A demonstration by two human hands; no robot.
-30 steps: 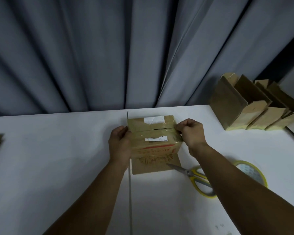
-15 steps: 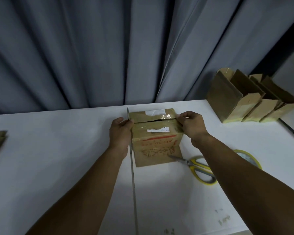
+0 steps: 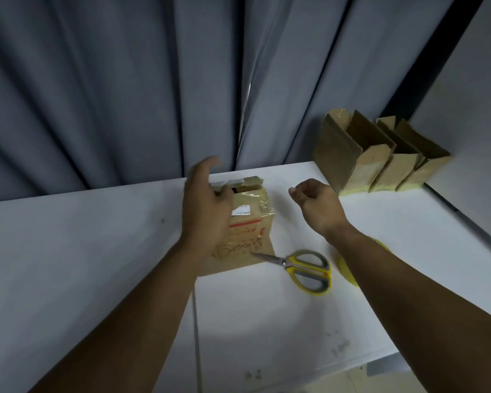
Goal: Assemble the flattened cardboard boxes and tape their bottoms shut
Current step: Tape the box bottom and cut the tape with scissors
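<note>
Finished boxes [image 3: 380, 163] stand at the rear; the near box [image 3: 251, 231] appears taped, left hand [image 3: 207, 207] and right hand [image 3: 319, 207] slack, holding nothing.

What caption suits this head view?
Left hand open at a cardboard box, right hand empty beside it; scissors and assembled boxes on the table.

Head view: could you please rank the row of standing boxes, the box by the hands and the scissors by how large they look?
1. The row of standing boxes, largest though farthest away.
2. The box by the hands, partly hidden by the left hand.
3. The scissors.
</note>
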